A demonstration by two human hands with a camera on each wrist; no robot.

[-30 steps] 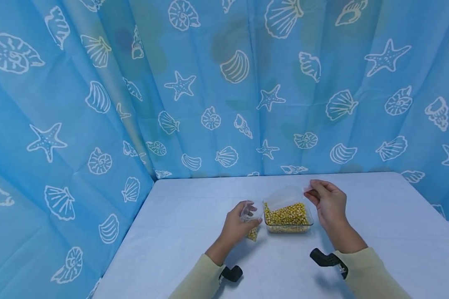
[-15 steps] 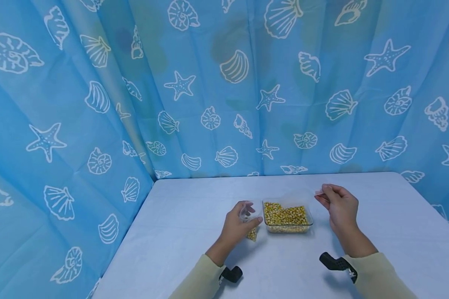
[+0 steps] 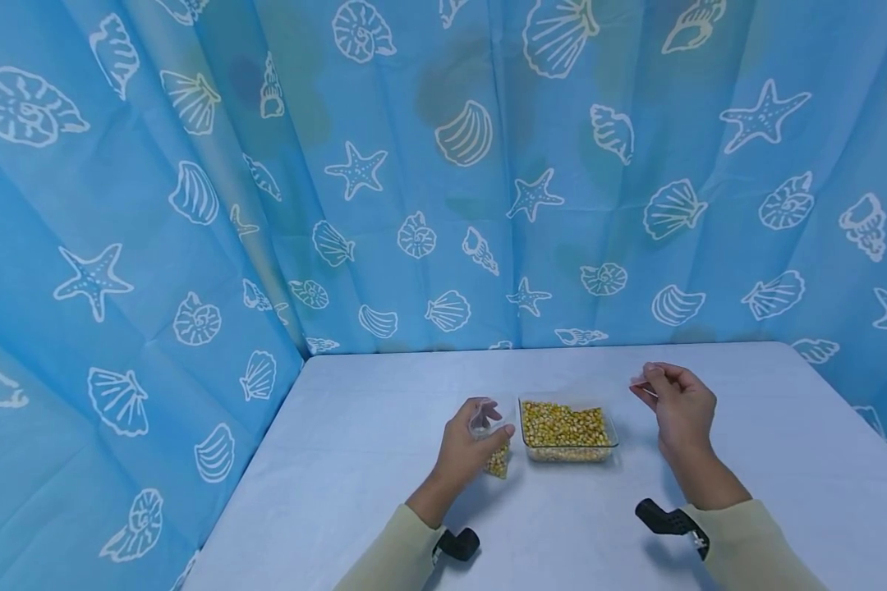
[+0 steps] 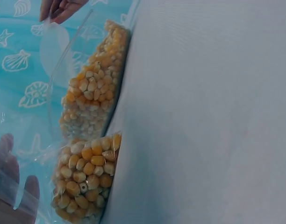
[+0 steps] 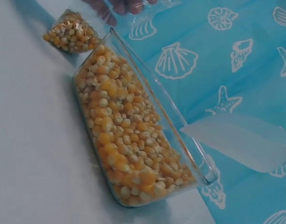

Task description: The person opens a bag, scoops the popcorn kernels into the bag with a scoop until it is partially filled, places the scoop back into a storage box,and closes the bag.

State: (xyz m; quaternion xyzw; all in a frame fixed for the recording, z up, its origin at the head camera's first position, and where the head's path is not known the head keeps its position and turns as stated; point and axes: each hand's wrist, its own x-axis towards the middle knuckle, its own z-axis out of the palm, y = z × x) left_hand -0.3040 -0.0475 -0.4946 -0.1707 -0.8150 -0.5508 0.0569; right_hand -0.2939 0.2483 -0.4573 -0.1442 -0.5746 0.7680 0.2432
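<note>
My left hand (image 3: 460, 451) grips the mouth of a clear plastic bag (image 4: 87, 179), with thumb and fingers spread around the opening. Yellow corn kernels fill the bag's lower part, which sits on the table. Just right of it stands a rectangular glass container (image 3: 571, 454), heaped with corn kernels (image 5: 129, 126). Beyond the container's right side, my right hand (image 3: 683, 410) pinches one end of a translucent white scoop (image 5: 246, 140). In the right wrist view the scoop's free end overlaps the container's far rim, and no kernels show on it. Only the right hand's edge appears there.
A white cloth covers the table (image 3: 355, 460). Blue curtain (image 3: 414, 180) printed with shells and starfish hangs behind and to the left. A black wrist mount (image 3: 661, 517) juts from the right sleeve, another mount (image 3: 458, 543) from the left.
My right hand has moved right, drawing the scoop away from over the kernels, so more of the corn shows. The left hand and bag stay almost in place.
</note>
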